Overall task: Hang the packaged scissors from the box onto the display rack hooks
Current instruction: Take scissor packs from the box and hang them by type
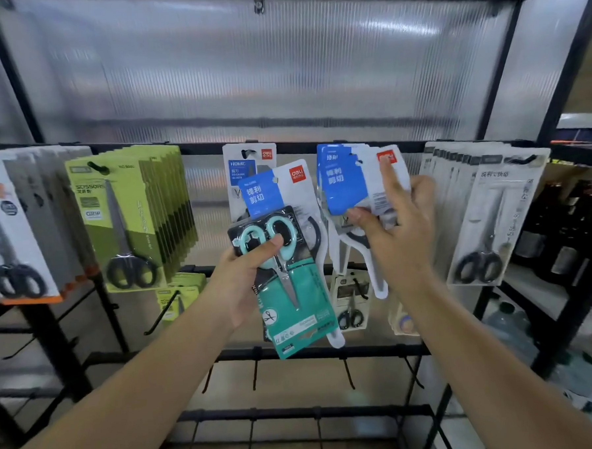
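Teal-handled scissors in a blue-and-teal card blister pack [282, 259] sit up in front of the rack's middle, tilted so the header leans left, gripped by the left hand [252, 267] with the thumb across the handle loops and the fingers curled behind the card. Just to the right, the right hand [390, 226] pinches a bunch of blue-and-white scissor packs [350, 183], thumb on the front and forefinger stretched up over the red logo; whether that bunch is fully on its hook or being fed onto it cannot be made out through the blur. Behind the teal pack hangs a white pack with a blue "HOME" label [248, 165] on the black rack rail [201, 148]. Further left hang the green-carded scissors [129, 219] and the grey-and-orange packs [20, 232]; far right hangs a row of pale grey packs [489, 210]. Bare black hooks [254, 374] stick out from the lower rails.

The chief risk, as I judge it, is the right-hand bunch: with several packs held in one pinch, some could miss the hook tip and drop. The teal pack, held only by its lower half, could twist as its hanging hole is lined up with a hook.
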`<state>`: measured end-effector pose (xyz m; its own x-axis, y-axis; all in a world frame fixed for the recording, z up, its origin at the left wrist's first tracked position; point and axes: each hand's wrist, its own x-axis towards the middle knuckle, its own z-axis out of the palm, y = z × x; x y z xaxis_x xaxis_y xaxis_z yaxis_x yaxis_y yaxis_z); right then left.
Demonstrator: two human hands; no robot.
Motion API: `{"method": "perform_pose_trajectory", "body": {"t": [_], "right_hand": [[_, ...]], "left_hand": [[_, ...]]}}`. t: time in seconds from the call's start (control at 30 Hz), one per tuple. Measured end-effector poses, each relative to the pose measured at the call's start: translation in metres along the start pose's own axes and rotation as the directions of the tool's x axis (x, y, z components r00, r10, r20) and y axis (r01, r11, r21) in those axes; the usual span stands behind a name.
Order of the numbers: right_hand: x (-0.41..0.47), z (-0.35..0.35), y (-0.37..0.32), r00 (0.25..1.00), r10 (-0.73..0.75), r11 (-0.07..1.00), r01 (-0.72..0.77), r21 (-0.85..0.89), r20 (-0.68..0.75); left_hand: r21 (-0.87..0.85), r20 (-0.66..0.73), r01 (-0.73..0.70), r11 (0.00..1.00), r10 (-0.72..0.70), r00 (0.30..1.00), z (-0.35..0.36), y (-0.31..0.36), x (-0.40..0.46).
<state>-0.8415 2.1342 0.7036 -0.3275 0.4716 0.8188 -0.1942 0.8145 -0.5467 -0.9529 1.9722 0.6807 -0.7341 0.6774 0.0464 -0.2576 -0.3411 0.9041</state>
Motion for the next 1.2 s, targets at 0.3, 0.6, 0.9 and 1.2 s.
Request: {"method": "perform_pose_trajectory", "body": {"t": [0.3, 0.6, 0.9, 1.2], "right_hand": [[0.016, -0.007, 0.008, 0.984, 0.160, 0.986, -0.155, -0.068, 0.076], [0.040, 0.002, 0.019, 0.936, 0.283, 0.938, -0.225, -0.263, 0.209], [0.044, 0.007, 0.037, 0.956, 0.264, 0.945, -0.231, -0.230, 0.124], [-0.017, 0.048, -0.004, 0.783, -0.003, 0.836, -0.339, 0.432, 0.622]], "left_hand": [[0.018, -0.044, -0.001, 1.000, 0.002, 0.999, 0.008, -0.003, 0.003], [0.017, -0.048, -0.028, 0.999, 0.029, 0.998, 0.010, -0.010, 0.005], [0.015, -0.101, -0.041, 0.999, 0.042, 0.994, -0.001, -0.011, -0.003], [0.076, -0.070, 0.019, 0.997, -0.014, 0.997, -0.026, -0.023, -0.028]]}}
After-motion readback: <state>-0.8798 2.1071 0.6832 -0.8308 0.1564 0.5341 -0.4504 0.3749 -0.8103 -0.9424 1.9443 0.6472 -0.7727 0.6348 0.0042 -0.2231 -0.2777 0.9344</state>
